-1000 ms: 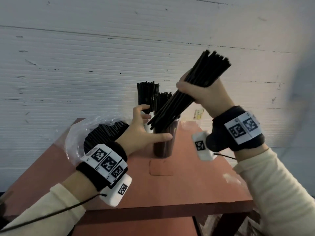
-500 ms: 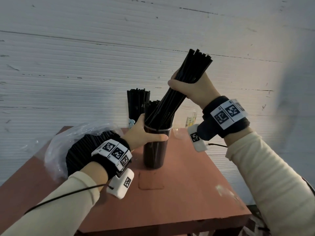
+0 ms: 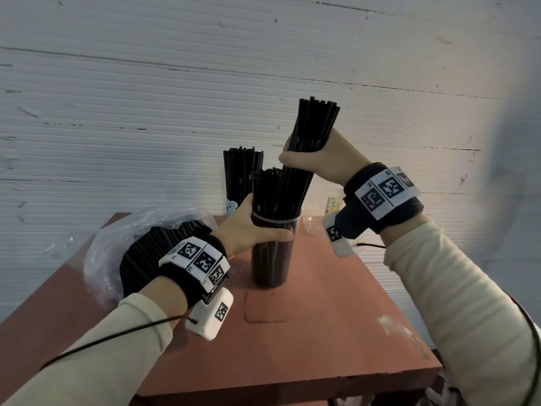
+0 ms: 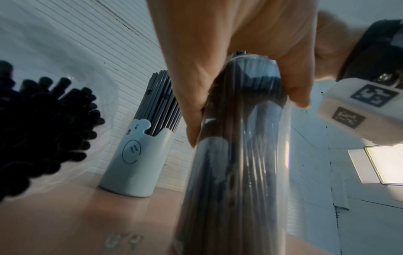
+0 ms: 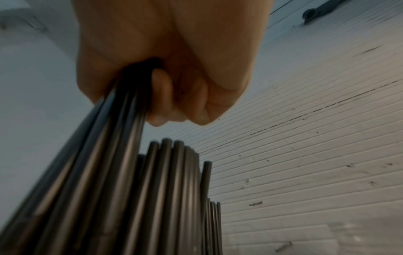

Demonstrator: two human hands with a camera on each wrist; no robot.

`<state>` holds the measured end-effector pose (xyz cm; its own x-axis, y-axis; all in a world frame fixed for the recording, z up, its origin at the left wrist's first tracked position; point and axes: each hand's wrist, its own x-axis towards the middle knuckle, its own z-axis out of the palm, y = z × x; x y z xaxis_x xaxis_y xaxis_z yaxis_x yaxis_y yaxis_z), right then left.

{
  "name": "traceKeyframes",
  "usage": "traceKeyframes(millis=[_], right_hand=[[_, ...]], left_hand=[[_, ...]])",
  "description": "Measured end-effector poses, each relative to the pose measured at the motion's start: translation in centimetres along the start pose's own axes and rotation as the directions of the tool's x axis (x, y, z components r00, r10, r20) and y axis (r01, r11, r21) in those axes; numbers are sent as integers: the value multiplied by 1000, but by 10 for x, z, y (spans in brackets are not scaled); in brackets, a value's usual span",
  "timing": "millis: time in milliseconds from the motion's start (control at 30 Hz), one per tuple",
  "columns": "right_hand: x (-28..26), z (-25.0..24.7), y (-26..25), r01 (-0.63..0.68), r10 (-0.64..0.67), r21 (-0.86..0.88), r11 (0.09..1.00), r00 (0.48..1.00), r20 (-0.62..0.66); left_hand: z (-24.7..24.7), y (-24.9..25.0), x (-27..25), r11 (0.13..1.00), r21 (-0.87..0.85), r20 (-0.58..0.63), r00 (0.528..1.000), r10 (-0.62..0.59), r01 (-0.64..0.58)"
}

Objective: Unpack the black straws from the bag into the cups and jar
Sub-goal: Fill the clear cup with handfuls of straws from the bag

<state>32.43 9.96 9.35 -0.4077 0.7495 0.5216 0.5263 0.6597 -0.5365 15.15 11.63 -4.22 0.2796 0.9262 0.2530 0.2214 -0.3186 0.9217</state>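
The left hand (image 3: 248, 230) wraps thumb and fingers round the rim of a tall clear plastic jar (image 3: 272, 259), a smooth straight cylinder standing upright on the reddish-brown tabletop (image 3: 336, 317). The jar is already crowded with thin, glossy black straws whose cut ends stick up above the rim. The right hand (image 3: 322, 159), raised above the jar and to the right of the left hand, is closed tight round a bundle of straws (image 3: 310, 133). The bundle tilts, its lower ends down inside the jar's mouth among the others, its upper ends fanning slightly above the fist.

Just beyond the left hand's fingers stands a pale blue cup (image 4: 137, 160), matte and rounded, with a bear-shaped rim and a drawn face, packed with upright straws. Left of the left wrist lies a crinkled clear plastic bag (image 3: 117, 244), open and slumped on the tabletop, holding a thick dark mass of straws (image 3: 140, 259) whose round ends face the wrist camera.

The tabletop is flat and smooth, with a faint square outline marked just nearer than the jar. Bare surface runs from the jar toward the near edge and the right edge, below the right forearm. A ribbed white wall (image 3: 146, 112) stands close behind the cup.
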Motion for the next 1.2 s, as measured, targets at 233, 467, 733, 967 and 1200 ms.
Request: traceKeyframes(millis=[233, 467, 733, 967, 1200], right_hand=[[-4, 20, 16, -89, 90, -34, 995, 994, 58], [-22, 18, -7, 195, -202, -55, 979, 923, -327], [-26, 48, 13, 255, -335, -286, 924, 899, -280], [-52, 71, 29, 203, -301, -325, 924, 910, -286], [-57, 64, 28, 217, -284, -261, 941, 925, -253]], left_hand=[[0, 1, -1, 1000, -4, 8, 1000, 11, -11], [0, 2, -2, 1000, 7, 4, 1000, 7, -7], [2, 3, -5, 1000, -21, -11, 1000, 17, -18], [2, 6, -6, 999, -48, 18, 1000, 10, -9], [-13, 13, -15, 983, -174, 138, 990, -38, 62]])
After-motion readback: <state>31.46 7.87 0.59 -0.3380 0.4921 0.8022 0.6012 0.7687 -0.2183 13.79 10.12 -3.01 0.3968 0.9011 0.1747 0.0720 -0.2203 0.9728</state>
